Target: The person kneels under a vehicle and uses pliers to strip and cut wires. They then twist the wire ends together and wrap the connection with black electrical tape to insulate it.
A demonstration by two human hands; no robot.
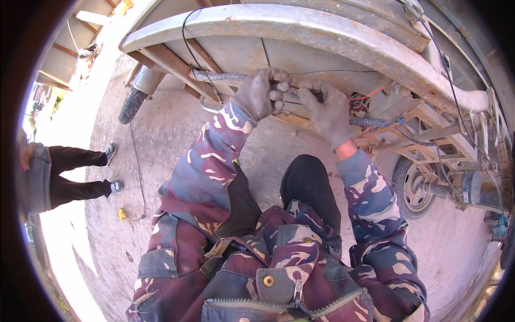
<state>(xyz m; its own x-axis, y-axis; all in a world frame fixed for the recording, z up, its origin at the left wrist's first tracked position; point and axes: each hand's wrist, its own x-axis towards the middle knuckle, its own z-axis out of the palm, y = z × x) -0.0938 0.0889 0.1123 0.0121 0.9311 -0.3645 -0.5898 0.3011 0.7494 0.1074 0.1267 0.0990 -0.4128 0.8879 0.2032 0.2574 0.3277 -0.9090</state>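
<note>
Both my hands wear grey work gloves and are raised below a metal vehicle frame (257,21). My left hand (256,96) has its fingers curled round a wiring harness (221,76); a grey, wrapped stretch of it runs out to the left. To the right, my right hand (328,112) pinches the same harness between thumb and fingers. A short stretch of the harness shows between the two hands, though its detail is too small to make out. Beyond the right hand are loose red wires (370,95) and a dark corrugated conduit (375,122).
A black cable (185,37) hangs over the frame at the left. A wheel (416,188) stands at the right, a tyre (131,105) at the far left. Another person (70,174) stands on the left. A cord with a yellow end (123,214) lies on the concrete floor (107,231).
</note>
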